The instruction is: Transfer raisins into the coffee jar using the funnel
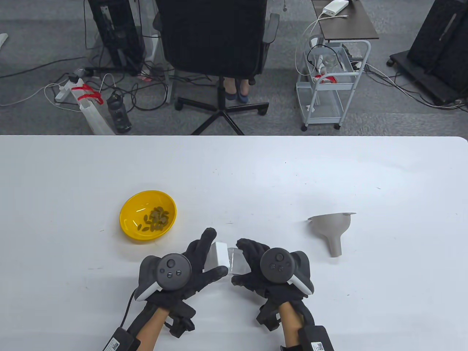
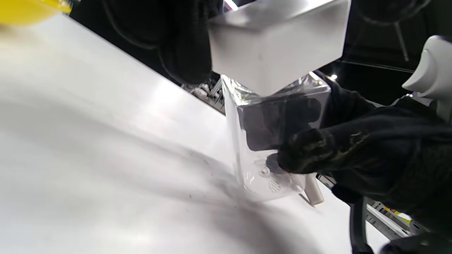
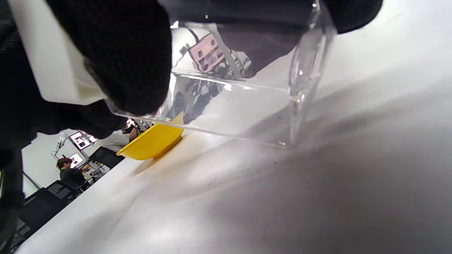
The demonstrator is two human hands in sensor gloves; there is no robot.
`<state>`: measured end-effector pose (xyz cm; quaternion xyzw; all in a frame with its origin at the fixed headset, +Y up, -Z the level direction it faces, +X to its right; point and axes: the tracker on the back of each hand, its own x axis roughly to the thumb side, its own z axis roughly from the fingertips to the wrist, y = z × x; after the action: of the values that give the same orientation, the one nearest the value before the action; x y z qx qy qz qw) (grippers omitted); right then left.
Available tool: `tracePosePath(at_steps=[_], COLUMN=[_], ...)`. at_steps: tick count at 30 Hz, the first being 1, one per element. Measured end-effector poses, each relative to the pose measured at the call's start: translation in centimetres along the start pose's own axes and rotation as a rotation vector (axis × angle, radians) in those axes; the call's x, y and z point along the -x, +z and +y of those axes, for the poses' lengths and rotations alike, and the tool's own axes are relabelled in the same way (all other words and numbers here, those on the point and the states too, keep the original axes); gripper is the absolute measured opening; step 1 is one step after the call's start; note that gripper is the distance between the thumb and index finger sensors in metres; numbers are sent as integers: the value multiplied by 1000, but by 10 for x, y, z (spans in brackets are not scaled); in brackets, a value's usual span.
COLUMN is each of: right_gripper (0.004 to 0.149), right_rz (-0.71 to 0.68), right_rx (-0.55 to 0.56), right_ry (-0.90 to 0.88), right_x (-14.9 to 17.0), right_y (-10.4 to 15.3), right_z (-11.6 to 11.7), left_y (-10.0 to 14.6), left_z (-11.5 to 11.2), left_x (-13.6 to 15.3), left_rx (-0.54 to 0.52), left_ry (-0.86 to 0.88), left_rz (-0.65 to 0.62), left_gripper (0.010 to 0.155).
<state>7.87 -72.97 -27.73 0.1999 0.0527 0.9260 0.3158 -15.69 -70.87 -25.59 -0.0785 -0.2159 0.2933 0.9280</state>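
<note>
While both hands hold the coffee jar [image 1: 234, 261] tilted over the table, left hand [image 1: 190, 267] clamped on its white lid [image 1: 218, 255] and right hand [image 1: 261, 268] round the clear body, lid removal appears underway. Funnel [image 1: 332, 228] lies well right; raisins [image 1: 155, 219] wait in the yellow bowl [image 1: 128, 223]. Next: seat funnel.

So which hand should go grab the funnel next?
Probably the right hand: the funnel lies on its side of the table. The left hand grips the jar's white lid.
</note>
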Motion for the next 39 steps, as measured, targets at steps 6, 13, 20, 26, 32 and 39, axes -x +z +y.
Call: tracePosePath(at_steps=[6, 13, 20, 26, 32, 39], right_gripper=[90, 90, 90, 90, 90, 90], right_rz=[-5, -14, 20, 74, 102, 114], right_rx=[9, -25, 25, 88, 136, 141], right_ry=[-24, 30, 17, -71, -116, -133], right_x=[0, -3, 1, 15, 21, 23], right_y=[1, 0, 0, 5, 7, 8], right_z=[-1, 1, -1, -11, -16, -17], left_y=[0, 0, 5, 8, -1, -10], left_z=[-4, -3, 9, 16, -6, -34], left_x=[-8, -4, 0, 6, 17, 32], left_rx=[3, -67, -203, -259, -76, 180], left_ry=[-116, -93, 9, -106, -542, -639], left_rz=[-117, -45, 29, 62, 116, 151], left_gripper=[96, 85, 86, 87, 86, 80])
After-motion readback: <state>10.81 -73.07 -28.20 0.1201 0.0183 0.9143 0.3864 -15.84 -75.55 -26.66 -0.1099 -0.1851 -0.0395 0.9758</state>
